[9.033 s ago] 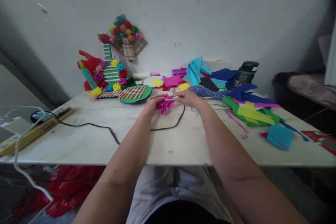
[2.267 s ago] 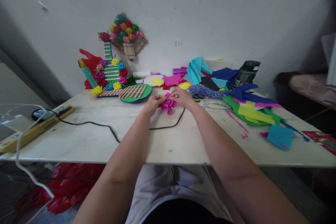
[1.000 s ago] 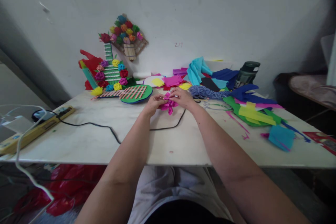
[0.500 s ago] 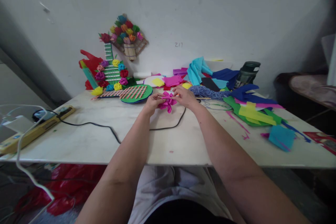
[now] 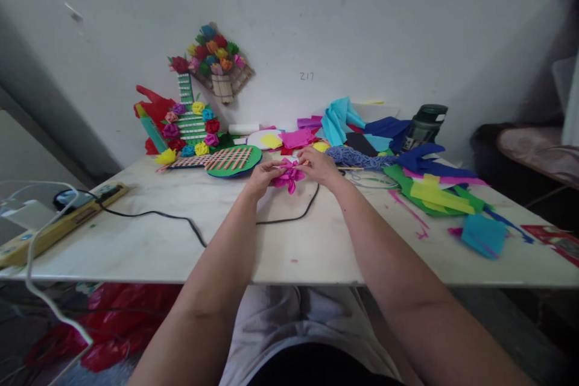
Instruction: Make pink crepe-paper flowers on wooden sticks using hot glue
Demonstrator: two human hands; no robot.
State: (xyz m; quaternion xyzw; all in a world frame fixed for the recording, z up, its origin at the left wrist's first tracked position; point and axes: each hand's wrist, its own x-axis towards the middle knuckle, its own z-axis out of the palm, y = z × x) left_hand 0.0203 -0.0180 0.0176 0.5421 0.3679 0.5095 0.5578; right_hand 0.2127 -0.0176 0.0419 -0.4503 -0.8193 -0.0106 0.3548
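Note:
Between my two hands is a bright pink paper flower (image 5: 290,178) with several loose petals, held just above the table. My left hand (image 5: 264,177) pinches its left side with thumb and forefinger. From the right, my right hand (image 5: 316,166) pinches the upper part of the flower, its fingers closed. The fingertips partly cover the flower's middle. Just beyond my left hand lies a green oval board (image 5: 253,158) with a lattice of thin sticks. Near my right hand rests a tangle of blue-purple yarn (image 5: 357,158).
A guitar shape with paper roses (image 5: 192,123) leans by the wall. Coloured paper sheets (image 5: 341,122) and a dark bottle (image 5: 424,126) stand at the back. Green and yellow paper scraps (image 5: 441,194) lie right. A power strip (image 5: 63,223) and black cable (image 5: 156,213) are left.
Both hands keep their pinch on the pink flower and have barely moved. Its petals look slightly more spread. The whole view has shifted a little.

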